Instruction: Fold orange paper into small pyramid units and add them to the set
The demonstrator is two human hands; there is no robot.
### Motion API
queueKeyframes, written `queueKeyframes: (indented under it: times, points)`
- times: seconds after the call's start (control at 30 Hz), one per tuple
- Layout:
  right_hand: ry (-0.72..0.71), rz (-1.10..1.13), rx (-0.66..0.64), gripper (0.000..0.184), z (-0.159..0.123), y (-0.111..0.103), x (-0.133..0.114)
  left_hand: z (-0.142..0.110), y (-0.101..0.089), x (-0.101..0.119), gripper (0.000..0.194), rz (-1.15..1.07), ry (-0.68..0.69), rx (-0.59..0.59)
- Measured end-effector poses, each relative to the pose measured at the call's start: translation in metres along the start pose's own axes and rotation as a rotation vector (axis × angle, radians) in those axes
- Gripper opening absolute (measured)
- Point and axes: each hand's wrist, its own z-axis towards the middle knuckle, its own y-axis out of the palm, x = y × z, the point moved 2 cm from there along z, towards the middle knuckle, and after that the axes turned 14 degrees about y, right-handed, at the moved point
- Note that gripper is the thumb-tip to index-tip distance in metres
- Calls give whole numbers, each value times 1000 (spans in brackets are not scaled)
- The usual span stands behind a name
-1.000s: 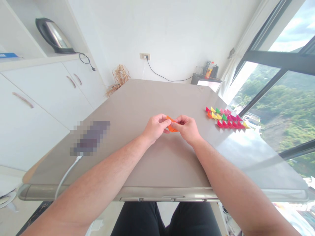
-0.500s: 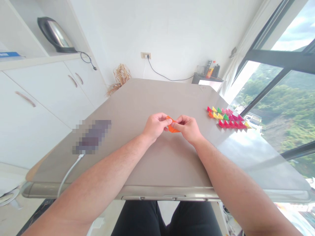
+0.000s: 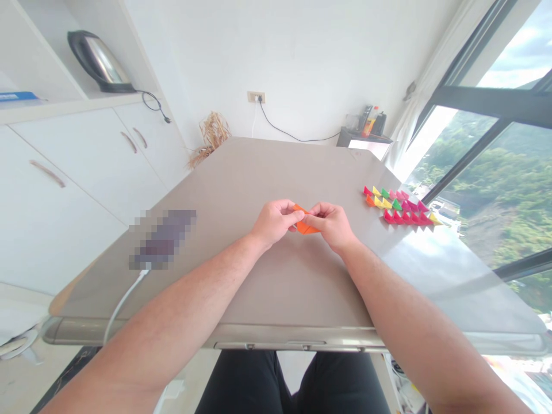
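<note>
At your far left, a kettle (image 3: 101, 63) stands on the shelf of a white cabinet (image 3: 73, 155), with its cord hanging over the front edge. On your table (image 3: 259, 178), to the left, lies a dark object (image 3: 161, 241), which is masked by squares; a white cable (image 3: 125, 293) goes from its near end toward the table's front edge. Your left hand (image 3: 276, 221) is narrow, the thumb and the fingers pinching the left part of a small folded orange paper (image 3: 308, 227). This paper is in the middle, between your two hands, over the table; I cannot tell if it touches the surface. Your right hand (image 3: 332, 227) is also narrow, and it pinches the same paper from the right side. Farther right, near the window (image 3: 470, 155), small folded paper pieces (image 3: 405, 218) stand in three rows; the nearest row is red with a yellow right end.
</note>
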Motion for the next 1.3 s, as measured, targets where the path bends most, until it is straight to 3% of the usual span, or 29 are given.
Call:
queueKeyframes:
  times: [0.23, 0.47, 0.6, 0.7, 0.8, 0.9, 1.07, 1.3]
  points:
    - [6, -70, 8, 32, 3, -2, 5, 1, 0, -3, 12, 10, 24, 102]
    - [-21, -65, 12, 31, 3, -5, 5, -1, 3, 2, 15, 3, -9, -32]
    - [17, -101, -5, 28, 2, -5, 3, 1, -1, -2, 13, -7, 0, 43]
    - [10, -154, 59, 27, 0, -5, 1, 2, -4, -4, 14, -2, 15, 94]
    - [-6, -193, 118, 26, -1, -6, -2, 2, -4, -4, 17, -18, -6, 72]
    - [3, -178, 126, 27, -1, -8, -2, 1, -4, -4, 20, -29, -13, 42]
    - [1, -100, 75, 25, 1, -11, -1, 3, -9, -5, 16, -51, -2, 146]
    - [25, 14, 31, 23, 3, -17, 0, 4, -12, -5, 18, -84, -10, 168]
